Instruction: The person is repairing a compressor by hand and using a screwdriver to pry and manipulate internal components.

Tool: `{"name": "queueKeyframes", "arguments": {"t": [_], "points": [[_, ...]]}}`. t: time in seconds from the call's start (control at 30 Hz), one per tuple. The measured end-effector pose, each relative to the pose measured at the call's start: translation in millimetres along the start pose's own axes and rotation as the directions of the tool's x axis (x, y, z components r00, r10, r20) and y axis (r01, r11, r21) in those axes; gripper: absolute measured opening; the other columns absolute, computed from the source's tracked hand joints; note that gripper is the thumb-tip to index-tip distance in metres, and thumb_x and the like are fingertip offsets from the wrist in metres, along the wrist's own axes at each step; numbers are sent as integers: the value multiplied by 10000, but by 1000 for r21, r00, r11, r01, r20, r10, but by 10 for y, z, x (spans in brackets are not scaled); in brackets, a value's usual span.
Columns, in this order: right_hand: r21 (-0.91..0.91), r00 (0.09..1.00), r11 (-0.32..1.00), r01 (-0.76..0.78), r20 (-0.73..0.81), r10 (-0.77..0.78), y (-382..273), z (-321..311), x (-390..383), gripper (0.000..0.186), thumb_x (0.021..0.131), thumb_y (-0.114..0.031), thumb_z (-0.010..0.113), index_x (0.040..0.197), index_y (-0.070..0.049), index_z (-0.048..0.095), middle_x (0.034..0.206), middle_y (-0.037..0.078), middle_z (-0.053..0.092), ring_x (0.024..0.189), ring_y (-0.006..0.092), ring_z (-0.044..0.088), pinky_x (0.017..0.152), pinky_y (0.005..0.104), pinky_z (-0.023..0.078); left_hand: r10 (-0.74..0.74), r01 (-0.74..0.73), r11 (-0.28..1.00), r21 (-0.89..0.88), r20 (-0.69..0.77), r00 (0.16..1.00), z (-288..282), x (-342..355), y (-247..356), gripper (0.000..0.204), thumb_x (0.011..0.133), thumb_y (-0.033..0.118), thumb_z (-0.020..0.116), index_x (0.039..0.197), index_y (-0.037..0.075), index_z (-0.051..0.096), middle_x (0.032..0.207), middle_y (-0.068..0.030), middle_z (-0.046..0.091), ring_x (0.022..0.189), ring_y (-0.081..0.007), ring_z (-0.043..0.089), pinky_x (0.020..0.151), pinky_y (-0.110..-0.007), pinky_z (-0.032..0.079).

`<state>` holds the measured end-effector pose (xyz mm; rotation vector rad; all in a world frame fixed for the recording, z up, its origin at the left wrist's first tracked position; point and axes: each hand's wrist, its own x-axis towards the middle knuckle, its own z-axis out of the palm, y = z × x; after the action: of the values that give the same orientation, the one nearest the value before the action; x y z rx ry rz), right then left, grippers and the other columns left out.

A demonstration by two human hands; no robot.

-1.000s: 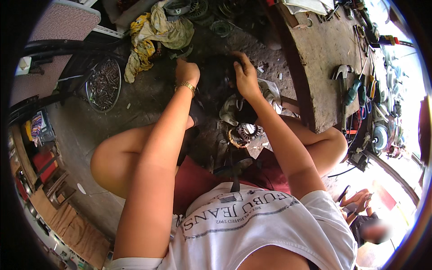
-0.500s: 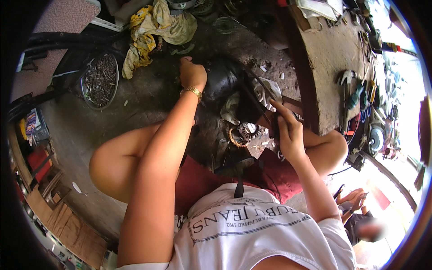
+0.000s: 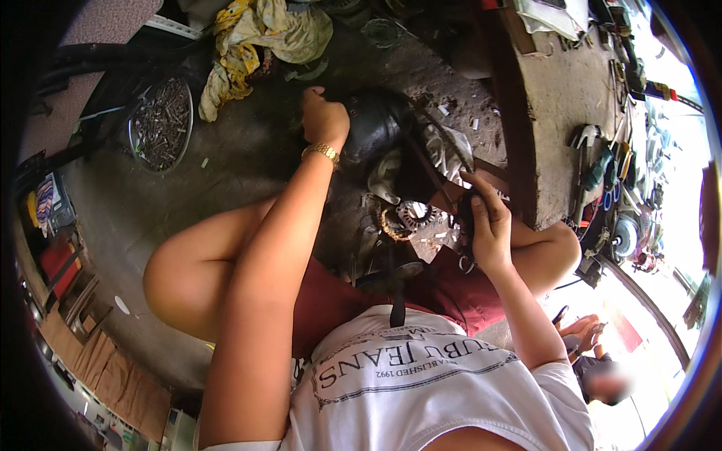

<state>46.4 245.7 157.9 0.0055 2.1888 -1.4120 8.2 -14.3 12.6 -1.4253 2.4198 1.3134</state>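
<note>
My left hand (image 3: 325,120), with a gold wristband, rests on a dark rounded metal housing (image 3: 374,126) lying on the dirty floor and steadies it. My right hand (image 3: 487,218) is drawn back near my right knee and is closed around a long dark tool (image 3: 432,174) whose shaft points toward the housing. A round part with copper windings (image 3: 406,216) lies on the floor between my knees, close to the right hand.
A round tray of nails and screws (image 3: 159,123) sits at far left, yellow and green rags (image 3: 259,37) beyond it. A worn wooden workbench (image 3: 556,98) with scattered tools stands to the right. Another person (image 3: 594,361) sits at lower right.
My right hand has pulled back from the dark housing toward my right knee, and it now grips the long tool. My left hand stays on the housing.
</note>
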Motion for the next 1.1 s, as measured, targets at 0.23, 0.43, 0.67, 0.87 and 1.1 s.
{"name": "queueKeyframes", "arguments": {"t": [0.23, 0.43, 0.67, 0.87, 1.1], "points": [[22, 985, 992, 128, -119, -124, 102, 739, 1322, 267, 946, -117, 483, 1152, 20, 584, 1049, 214, 654, 981, 283, 647, 835, 318, 476, 34, -34, 999, 35, 8, 999, 58, 4, 147, 397, 784, 53, 474, 1181, 63, 482, 1215, -199, 542, 1088, -388, 553, 918, -469, 437], [7, 998, 998, 62, 11, -62, 157, -36, -133, 303, 938, 10, 407, 1200, 53, 554, 1125, 127, 629, 1053, 177, 576, 926, 285, 431, 39, -41, 997, -58, -40, 998, 89, 11, -96, 384, 782, 35, 484, 1164, 64, 494, 1188, -186, 552, 1054, -380, 569, 885, -460, 457], [35, 990, 996, 87, -112, -83, 218, 693, 1140, 282, 939, -80, 484, 1196, -10, 577, 1075, 144, 654, 1012, 216, 619, 889, 308, 454, 22, -22, 1000, 17, 11, 1000, 93, -49, 90, 401, 804, 52, 440, 1203, 72, 474, 1213, -195, 551, 1101, -398, 545, 909, -490, 443], [-114, 996, 990, 78, -30, -82, 40, 96, -64, 318, 943, -5, 395, 1223, 38, 540, 1138, 127, 624, 1081, 185, 568, 953, 292, 413, 16, -16, 1000, -11, -26, 1000, 48, -82, -22, 399, 803, 55, 470, 1200, 90, 489, 1202, -166, 552, 1094, -370, 553, 906, -475, 453], [54, 970, 979, 198, -157, -188, 464, 661, 1161, 260, 950, -70, 466, 1173, -1, 581, 1050, 130, 661, 968, 189, 621, 839, 275, 461, 25, -24, 999, -21, 8, 1000, 125, -91, 143, 385, 796, 59, 460, 1179, 51, 498, 1190, -192, 568, 1108, -379, 543, 917, -477, 443]]}}
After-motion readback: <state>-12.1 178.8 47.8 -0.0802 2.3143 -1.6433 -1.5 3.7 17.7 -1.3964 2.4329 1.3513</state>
